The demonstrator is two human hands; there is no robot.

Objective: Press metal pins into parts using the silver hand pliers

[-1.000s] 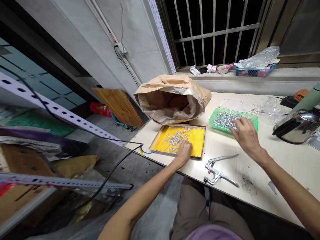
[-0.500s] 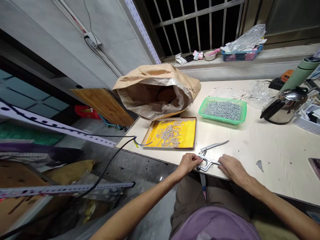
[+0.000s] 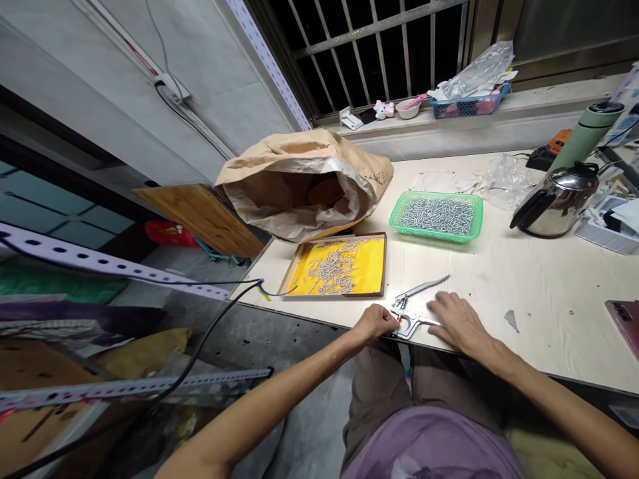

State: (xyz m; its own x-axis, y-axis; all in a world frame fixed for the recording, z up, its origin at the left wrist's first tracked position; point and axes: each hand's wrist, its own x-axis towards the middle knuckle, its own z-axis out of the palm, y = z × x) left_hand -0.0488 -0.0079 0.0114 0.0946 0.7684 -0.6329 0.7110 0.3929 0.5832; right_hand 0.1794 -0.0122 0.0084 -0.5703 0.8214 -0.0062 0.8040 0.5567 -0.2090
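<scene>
Silvery metal is being seen first: the pliers [image 3: 414,320] are lying at the front edge of the table [image 3: 519,293], their 2 handles splayed apart. At their head, the left hand [image 3: 375,323] is being held with thumb and fingertips pinched together; whether anything small is being gripped between them cannot be told. Fine placing at the head is probably being aided by that pinch. By the lower handle, the right hand [image 3: 460,322] is being held loosely spread, thumb and blurred fingers parted about the handle's end; whether it is being touched cannot be told. Just beyond, pins [image 3: 335,269] are being held in a shallow tray [image 3: 370,273], its yellow lining perhaps being used to make them stand out. To its right, metal bits [image 3: 438,216] are being contained by a green basket [image 3: 434,235], likely being placed within easy reach. Behind the tray, a sack [image 3: 354,156] is lying with its mouth facing the person. Farther right, a kettle [image 3: 560,207] is standing well apart, presumably leaving working room.
</scene>
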